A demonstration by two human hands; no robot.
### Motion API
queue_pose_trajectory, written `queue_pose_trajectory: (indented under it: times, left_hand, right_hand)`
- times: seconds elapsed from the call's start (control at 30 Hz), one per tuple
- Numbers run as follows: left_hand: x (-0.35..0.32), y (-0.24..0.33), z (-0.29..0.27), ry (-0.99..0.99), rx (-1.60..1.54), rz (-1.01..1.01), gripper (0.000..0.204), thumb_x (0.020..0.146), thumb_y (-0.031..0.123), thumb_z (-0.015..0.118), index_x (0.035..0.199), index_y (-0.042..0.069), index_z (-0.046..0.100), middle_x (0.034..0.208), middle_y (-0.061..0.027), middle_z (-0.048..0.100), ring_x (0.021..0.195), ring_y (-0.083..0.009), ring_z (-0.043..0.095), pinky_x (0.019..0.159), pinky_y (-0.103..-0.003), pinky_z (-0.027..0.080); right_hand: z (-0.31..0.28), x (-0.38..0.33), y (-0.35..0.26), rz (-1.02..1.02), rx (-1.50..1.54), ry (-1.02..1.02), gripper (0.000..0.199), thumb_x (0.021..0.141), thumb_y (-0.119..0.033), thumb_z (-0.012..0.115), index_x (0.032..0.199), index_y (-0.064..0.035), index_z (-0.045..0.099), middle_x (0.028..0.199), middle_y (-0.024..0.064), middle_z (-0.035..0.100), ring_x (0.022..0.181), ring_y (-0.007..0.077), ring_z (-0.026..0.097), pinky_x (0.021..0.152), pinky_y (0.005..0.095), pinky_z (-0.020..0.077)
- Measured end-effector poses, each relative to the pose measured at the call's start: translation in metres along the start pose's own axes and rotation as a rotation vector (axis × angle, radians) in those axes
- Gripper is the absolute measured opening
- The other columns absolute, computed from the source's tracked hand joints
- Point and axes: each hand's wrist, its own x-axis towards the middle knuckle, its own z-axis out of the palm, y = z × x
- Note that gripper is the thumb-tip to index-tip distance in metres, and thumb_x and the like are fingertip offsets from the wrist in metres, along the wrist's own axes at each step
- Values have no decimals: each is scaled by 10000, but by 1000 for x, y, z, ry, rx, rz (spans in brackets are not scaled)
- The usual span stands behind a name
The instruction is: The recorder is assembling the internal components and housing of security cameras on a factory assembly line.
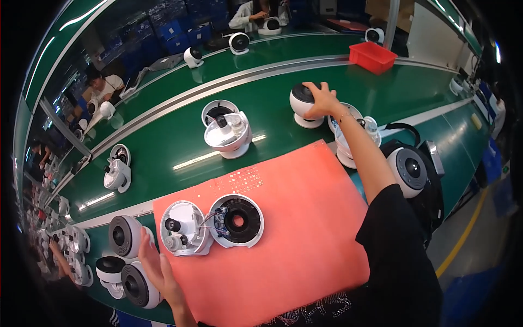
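Note:
My right hand (322, 102) reaches out over the green conveyor belt, its fingers wrapped over the top of a white ball-shaped camera (306, 111) with a black face. My left hand (158, 270) is open, fingers stretched, at the left edge of the orange mat (305, 218). Right of it on the mat lies an opened camera: a white base half (184, 231) with inner parts is joined by thin wires to a round shell (239, 220) with a black inside. Small shiny dots (245, 180) lie at the mat's far edge. Closed cameras (124, 237) stand just left of that hand.
Opened cameras (231, 139) stand on the belt, and another (359, 139) sits beneath my right forearm. A large camera (408, 171) rests beside a black bag at the right. A red bin (373, 57) stands farther back. Other people work across the line and at the left.

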Motion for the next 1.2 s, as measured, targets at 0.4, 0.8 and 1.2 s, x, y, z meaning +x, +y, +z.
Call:
queue_pose_trajectory:
  times: [0.4, 0.8, 1.2]
  left_hand:
    - [30, 69, 127, -494, -100, 467, 1032, 541, 275, 824, 1363, 108, 222, 1388, -330, 93, 1288, -439, 222, 985, -484, 312]
    - [8, 25, 104, -717, -691, 304, 1051, 448, 219, 882, 1272, 80, 245, 1370, -229, 201, 1207, -293, 379, 950, -381, 405]
    - [18, 18, 100, -643, -660, 595, 927, 483, 245, 872, 1211, 134, 309, 1351, -350, 149, 1251, -432, 302, 976, -465, 367]
  right_hand:
    - [-101, -152, -125, -295, 508, -611, 784, 583, -426, 752, 1251, -184, 420, 1085, 154, 409, 1035, 299, 443, 882, 365, 406]
    - [-83, -258, -121, -515, 979, -434, 842, 650, -281, 773, 1345, -98, 334, 1305, 127, 318, 1225, 264, 348, 994, 377, 356]
    - [-71, -273, -138, -690, 874, -190, 872, 537, -216, 834, 1269, 13, 420, 1314, 204, 328, 1240, 278, 348, 1029, 349, 268]
